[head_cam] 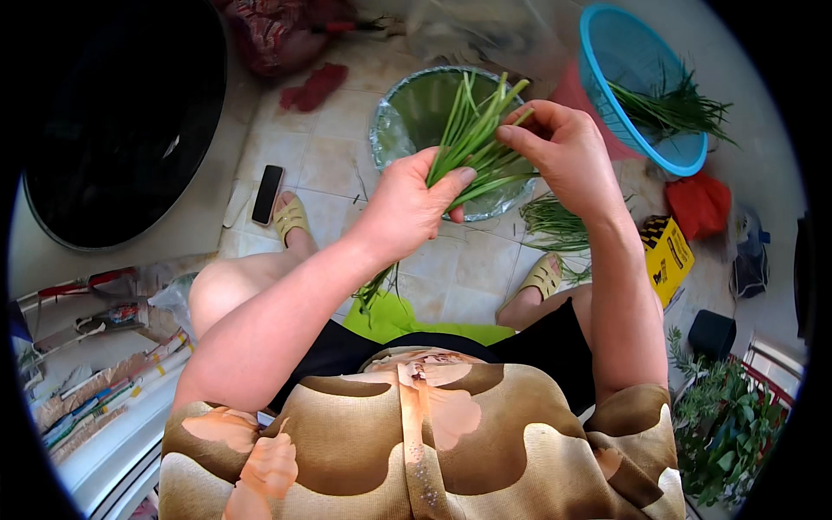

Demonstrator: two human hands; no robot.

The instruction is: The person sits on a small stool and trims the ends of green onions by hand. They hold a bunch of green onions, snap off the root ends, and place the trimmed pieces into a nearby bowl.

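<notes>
My left hand (416, 201) is closed around a bunch of long green chives (478, 140), the pale stem ends fanned upward and the dark leaf tips hanging below my wrist. At the right side of the bunch, the thumb and forefinger of my right hand (562, 146) pinch the end of a single chive stem (525, 116). Beneath both hands stands a round bin (406, 97) lined with a clear plastic bag. Another pile of chives (556, 224) lies on the floor tiles, below my right forearm.
A blue plastic basket (595, 71) at the upper right holds more chives (676, 107). A phone (267, 195) lies beside my left sandal (292, 221). To the right are a yellow box (669, 260), a red bag (699, 207) and leafy plants (728, 429). A dark red cloth (315, 88) rests beyond.
</notes>
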